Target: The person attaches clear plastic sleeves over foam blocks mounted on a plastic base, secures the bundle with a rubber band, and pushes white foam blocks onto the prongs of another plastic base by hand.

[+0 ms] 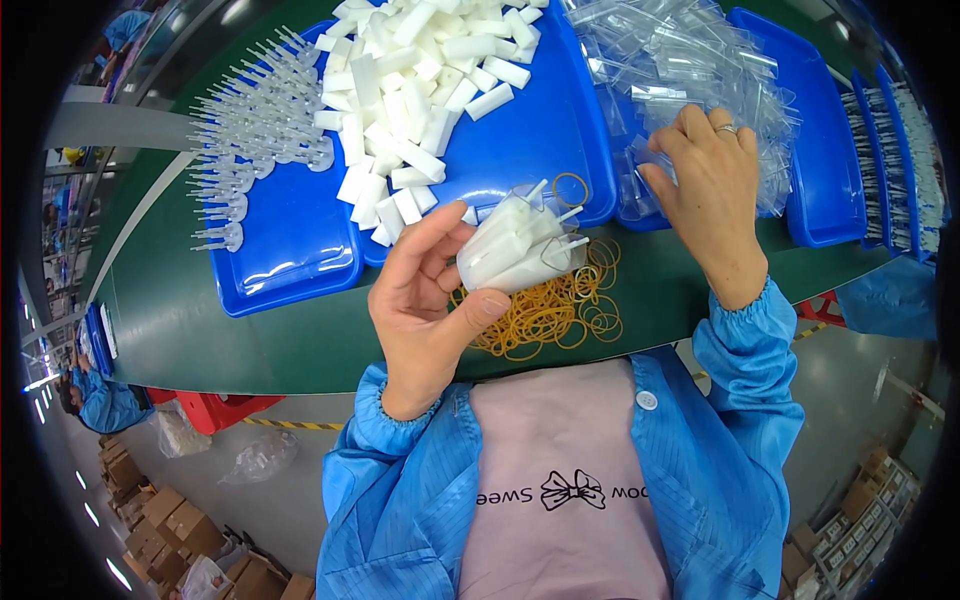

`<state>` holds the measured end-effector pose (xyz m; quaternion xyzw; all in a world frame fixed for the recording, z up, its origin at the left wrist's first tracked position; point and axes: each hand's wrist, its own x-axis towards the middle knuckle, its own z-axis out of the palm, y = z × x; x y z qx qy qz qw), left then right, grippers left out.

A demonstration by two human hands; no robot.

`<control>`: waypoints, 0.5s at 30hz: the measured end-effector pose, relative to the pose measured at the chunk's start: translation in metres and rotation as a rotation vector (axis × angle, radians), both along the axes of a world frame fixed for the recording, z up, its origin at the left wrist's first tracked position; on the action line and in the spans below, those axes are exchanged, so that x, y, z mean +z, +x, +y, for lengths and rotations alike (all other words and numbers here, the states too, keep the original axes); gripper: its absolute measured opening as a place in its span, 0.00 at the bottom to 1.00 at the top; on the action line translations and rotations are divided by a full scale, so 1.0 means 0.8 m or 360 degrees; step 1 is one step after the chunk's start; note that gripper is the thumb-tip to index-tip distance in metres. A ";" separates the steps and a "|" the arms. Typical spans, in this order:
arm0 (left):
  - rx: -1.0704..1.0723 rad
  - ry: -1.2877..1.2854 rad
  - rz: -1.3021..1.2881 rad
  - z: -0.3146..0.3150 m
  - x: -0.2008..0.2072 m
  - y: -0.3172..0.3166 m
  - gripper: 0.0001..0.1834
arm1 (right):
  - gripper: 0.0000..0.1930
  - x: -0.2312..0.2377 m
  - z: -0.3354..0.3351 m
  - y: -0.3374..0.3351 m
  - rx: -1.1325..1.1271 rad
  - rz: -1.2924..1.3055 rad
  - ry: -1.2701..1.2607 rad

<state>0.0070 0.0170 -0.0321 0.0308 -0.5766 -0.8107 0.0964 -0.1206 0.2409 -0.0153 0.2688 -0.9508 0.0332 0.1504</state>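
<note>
My left hand point(425, 285) is closed round a bundle of white blocks in clear plastic sleeves point(515, 245). Thin white sticks poke out of the bundle's right end. My right hand point(705, 190) is over the pile of clear plastic sleeves point(690, 60), with fingers bent and the thumb close to the index finger. Clear plastic shows at those fingertips, though the exact piece is hard to make out. Beneath the bundle lies a heap of yellow rubber bands point(540, 320), and a single band point(570, 189) rests on the tray above it.
White blocks point(410, 100) are heaped in a blue tray point(540, 130). Left of it, another blue tray point(285, 260) carries rows of clear, thin-stemmed pieces point(255, 110). More blue trays point(825, 190) stand at the right on the green table point(300, 350). Cardboard boxes point(160, 530) lie on the floor.
</note>
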 end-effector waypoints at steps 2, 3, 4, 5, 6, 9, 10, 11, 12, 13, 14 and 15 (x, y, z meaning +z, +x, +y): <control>0.0001 0.0008 -0.0020 0.000 0.000 -0.001 0.35 | 0.12 -0.001 -0.002 0.000 0.0037 -0.0016 -0.0059; -0.0011 0.0007 0.0001 0.000 -0.001 -0.003 0.35 | 0.12 -0.002 -0.001 0.000 0.0063 -0.0017 -0.0350; -0.0018 0.0005 0.0019 0.001 -0.002 -0.003 0.35 | 0.12 -0.002 -0.004 0.001 0.0093 -0.0022 -0.0642; -0.0004 -0.0002 0.0013 0.001 -0.003 -0.003 0.35 | 0.12 0.002 -0.008 0.004 0.0106 -0.0031 -0.0650; 0.0001 -0.0034 0.0014 0.002 -0.003 -0.003 0.35 | 0.10 0.013 -0.014 0.011 0.0117 -0.0170 -0.0983; -0.0022 -0.0091 0.0023 0.003 -0.003 -0.003 0.36 | 0.10 0.038 -0.024 0.031 0.0184 -0.0523 -0.1711; -0.0020 -0.0165 0.0035 0.002 -0.002 -0.003 0.35 | 0.10 0.041 -0.025 0.037 0.0247 -0.0738 -0.2110; -0.0019 -0.0238 0.0047 0.002 -0.001 -0.003 0.35 | 0.10 0.042 -0.025 0.041 0.0246 -0.0740 -0.2109; -0.0019 -0.0237 0.0045 0.003 0.000 -0.002 0.35 | 0.11 0.042 -0.024 0.044 0.0395 -0.0945 -0.2313; 0.0000 -0.0295 0.0094 0.003 0.001 -0.003 0.33 | 0.13 0.042 -0.024 0.046 0.0547 -0.1152 -0.2514; 0.0020 -0.0353 0.0143 0.003 0.002 -0.003 0.32 | 0.13 0.040 -0.025 0.048 0.0544 -0.1151 -0.2516; 0.0017 -0.0353 0.0142 0.002 0.003 -0.004 0.32 | 0.15 0.038 -0.029 0.051 0.0479 -0.1175 -0.2469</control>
